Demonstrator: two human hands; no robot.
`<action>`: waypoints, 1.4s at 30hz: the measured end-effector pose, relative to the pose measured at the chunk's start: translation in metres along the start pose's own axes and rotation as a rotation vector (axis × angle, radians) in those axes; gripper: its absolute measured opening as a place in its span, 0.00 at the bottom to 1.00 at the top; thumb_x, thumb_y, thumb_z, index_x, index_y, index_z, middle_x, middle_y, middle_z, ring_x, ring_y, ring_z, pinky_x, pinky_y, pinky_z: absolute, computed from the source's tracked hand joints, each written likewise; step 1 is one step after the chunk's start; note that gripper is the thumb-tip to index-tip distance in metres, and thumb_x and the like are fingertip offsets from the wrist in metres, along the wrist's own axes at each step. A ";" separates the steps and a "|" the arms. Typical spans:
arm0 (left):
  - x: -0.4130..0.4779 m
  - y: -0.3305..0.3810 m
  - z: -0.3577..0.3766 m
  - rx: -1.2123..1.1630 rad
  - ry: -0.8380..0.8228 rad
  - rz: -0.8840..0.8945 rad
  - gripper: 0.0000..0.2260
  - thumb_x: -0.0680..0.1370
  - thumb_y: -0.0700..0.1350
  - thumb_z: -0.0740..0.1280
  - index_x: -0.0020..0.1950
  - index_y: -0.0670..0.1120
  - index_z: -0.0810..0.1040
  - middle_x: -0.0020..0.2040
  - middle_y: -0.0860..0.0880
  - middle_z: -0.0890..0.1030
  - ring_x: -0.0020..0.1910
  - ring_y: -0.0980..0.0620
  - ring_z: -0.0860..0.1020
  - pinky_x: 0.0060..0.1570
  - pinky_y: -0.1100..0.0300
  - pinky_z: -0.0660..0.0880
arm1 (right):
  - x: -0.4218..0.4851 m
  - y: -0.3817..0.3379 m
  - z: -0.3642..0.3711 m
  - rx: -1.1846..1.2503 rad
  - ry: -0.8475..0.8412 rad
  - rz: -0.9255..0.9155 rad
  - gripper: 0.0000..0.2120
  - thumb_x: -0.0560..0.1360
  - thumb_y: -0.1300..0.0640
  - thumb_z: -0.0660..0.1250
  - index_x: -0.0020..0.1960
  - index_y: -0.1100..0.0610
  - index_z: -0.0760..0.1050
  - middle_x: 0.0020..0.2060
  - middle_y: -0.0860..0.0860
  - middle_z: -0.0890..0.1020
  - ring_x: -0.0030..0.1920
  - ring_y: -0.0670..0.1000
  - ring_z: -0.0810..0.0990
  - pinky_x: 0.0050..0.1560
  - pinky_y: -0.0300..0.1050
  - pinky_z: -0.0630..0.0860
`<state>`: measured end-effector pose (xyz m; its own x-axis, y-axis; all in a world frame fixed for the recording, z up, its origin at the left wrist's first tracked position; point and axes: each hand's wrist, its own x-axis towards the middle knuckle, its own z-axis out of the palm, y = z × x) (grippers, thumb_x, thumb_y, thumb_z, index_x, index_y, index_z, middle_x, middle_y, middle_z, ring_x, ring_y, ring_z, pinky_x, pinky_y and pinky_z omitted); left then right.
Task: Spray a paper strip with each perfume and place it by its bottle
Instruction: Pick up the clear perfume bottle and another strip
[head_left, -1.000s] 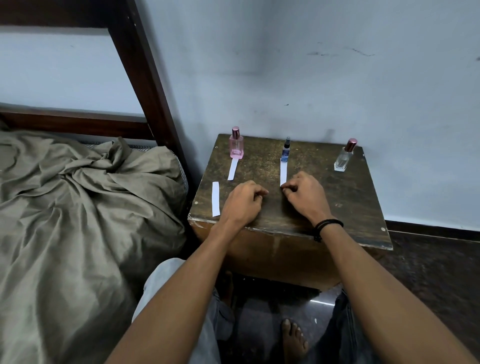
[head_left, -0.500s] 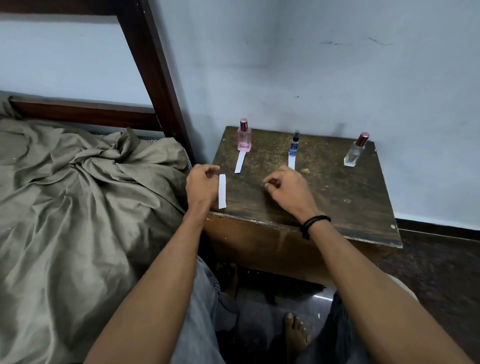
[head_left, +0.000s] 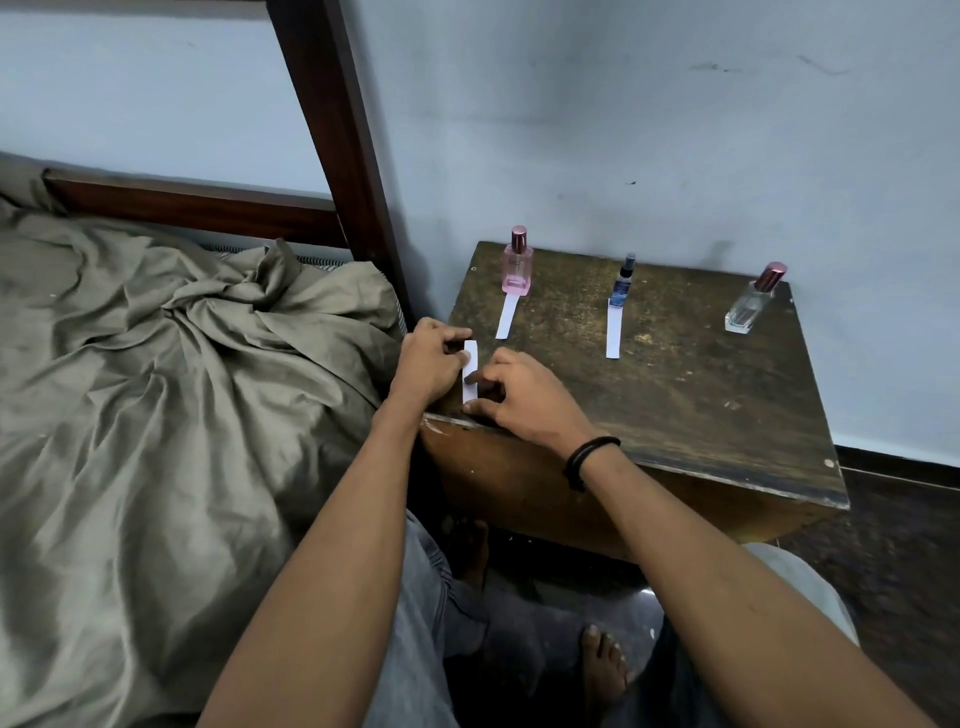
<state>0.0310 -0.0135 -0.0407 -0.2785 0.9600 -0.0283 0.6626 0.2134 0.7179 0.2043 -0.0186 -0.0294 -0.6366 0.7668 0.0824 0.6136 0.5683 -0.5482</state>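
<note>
**A:** Where is the paper the person is handling?

**B:** A short white paper strip (head_left: 470, 371) lies flat at the left front corner of the worn dark wooden table (head_left: 675, 405). Both hands meet on it.

**A:** And how are the hands set?

**B:** The right hand (head_left: 524, 395) has curled fingers. Its forefinger tip is down on the strip's middle and its thumb is at the near end, by the table's front edge, so it pinches the strip. The left hand (head_left: 428, 361) is curled too, with its fingertips against the strip's left edge. Whether it truly grips the paper cannot be told. Between them the hands hide that edge and the near end.

**A:** What about the bottles?

**B:** Three stand along the table's back edge, well apart. At the left is a square pink glass perfume bottle (head_left: 517, 267), in the middle a slim blue spray bottle (head_left: 622, 283), and at the right corner a clear glass bottle with a rose cap (head_left: 750, 304). One long white strip (head_left: 506, 316) runs from the pink bottle's foot toward the table's front. A second long strip (head_left: 614, 331) does likewise from the blue bottle.

**A:** What crowds the table?

**B:** A rumpled olive-grey bedsheet (head_left: 156, 389) lies just off its left side, beside the left wrist. A dark wooden bedpost (head_left: 337, 130) rises near its back left corner, and a pale blue wall (head_left: 623, 104) stands behind it. Below the front edge are grey trousers and a bare foot (head_left: 602, 665). A black wristband (head_left: 589, 457) circles the right wrist.
</note>
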 end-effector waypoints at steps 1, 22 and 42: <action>0.000 0.000 0.001 0.014 0.000 0.005 0.14 0.76 0.40 0.72 0.62 0.48 0.84 0.53 0.52 0.72 0.56 0.45 0.76 0.65 0.52 0.73 | 0.001 0.000 0.000 -0.010 -0.003 -0.003 0.19 0.75 0.45 0.74 0.62 0.52 0.82 0.46 0.47 0.73 0.51 0.51 0.74 0.52 0.51 0.75; -0.004 0.024 0.004 -0.102 -0.034 0.025 0.13 0.73 0.33 0.72 0.47 0.51 0.85 0.41 0.54 0.82 0.40 0.55 0.78 0.50 0.60 0.77 | -0.013 0.026 -0.032 0.279 0.014 0.166 0.08 0.76 0.57 0.74 0.54 0.50 0.85 0.41 0.43 0.85 0.45 0.43 0.83 0.50 0.38 0.77; -0.025 0.133 0.080 -0.751 -0.444 -0.151 0.09 0.80 0.41 0.70 0.60 0.42 0.80 0.46 0.44 0.85 0.41 0.52 0.84 0.51 0.55 0.84 | -0.097 0.098 -0.124 0.507 0.044 0.188 0.13 0.74 0.65 0.75 0.52 0.48 0.85 0.43 0.49 0.87 0.42 0.46 0.82 0.48 0.38 0.77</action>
<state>0.1817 0.0056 -0.0001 0.0725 0.9463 -0.3152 -0.0342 0.3182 0.9474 0.3838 -0.0007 0.0120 -0.5112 0.8591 -0.0272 0.4056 0.2132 -0.8888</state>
